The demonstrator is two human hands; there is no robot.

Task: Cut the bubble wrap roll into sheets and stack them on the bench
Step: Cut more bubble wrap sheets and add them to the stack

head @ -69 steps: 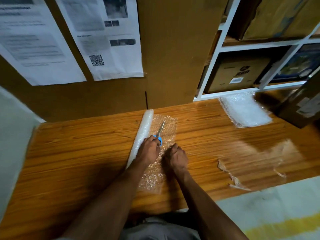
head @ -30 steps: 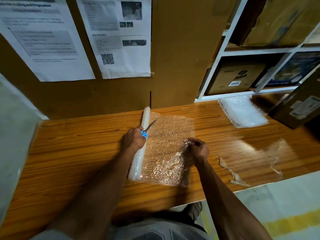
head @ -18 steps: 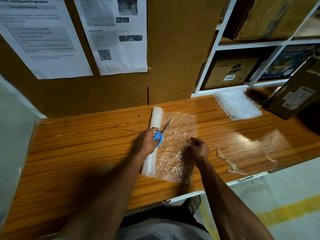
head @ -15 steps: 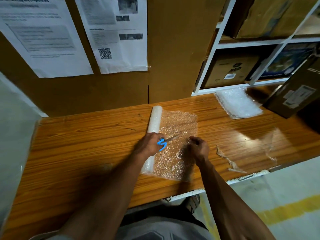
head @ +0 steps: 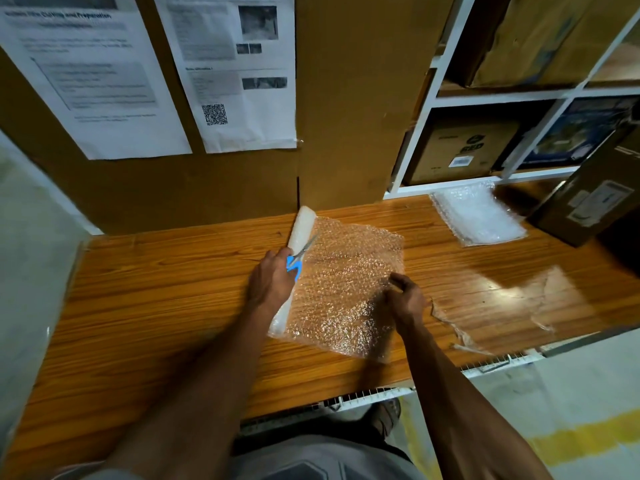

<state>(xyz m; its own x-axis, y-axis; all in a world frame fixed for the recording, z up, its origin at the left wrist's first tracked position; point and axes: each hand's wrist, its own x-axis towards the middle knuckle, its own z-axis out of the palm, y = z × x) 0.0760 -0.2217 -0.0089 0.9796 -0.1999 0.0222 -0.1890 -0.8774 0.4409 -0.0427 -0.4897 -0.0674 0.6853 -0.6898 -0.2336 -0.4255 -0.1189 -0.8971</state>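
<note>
Wider now, the unrolled sheet (head: pixel 346 289) — right hand (head: pixel 405 301) pinching its edge, left hand (head: pixel 272 280) gripping scissors (head: pixel 298 256) beside the roll (head: pixel 298 247) — needing tautness for a straight cut.

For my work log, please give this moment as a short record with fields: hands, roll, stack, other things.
left hand: holds blue-handled scissors, rests on the roll
right hand: pinches the right edge of the unrolled sheet
bubble wrap roll: lies on the bench, partly unrolled, sheet uncut
stack of cut sheets: far right, near the shelf
scraps: right of the right hand
</note>
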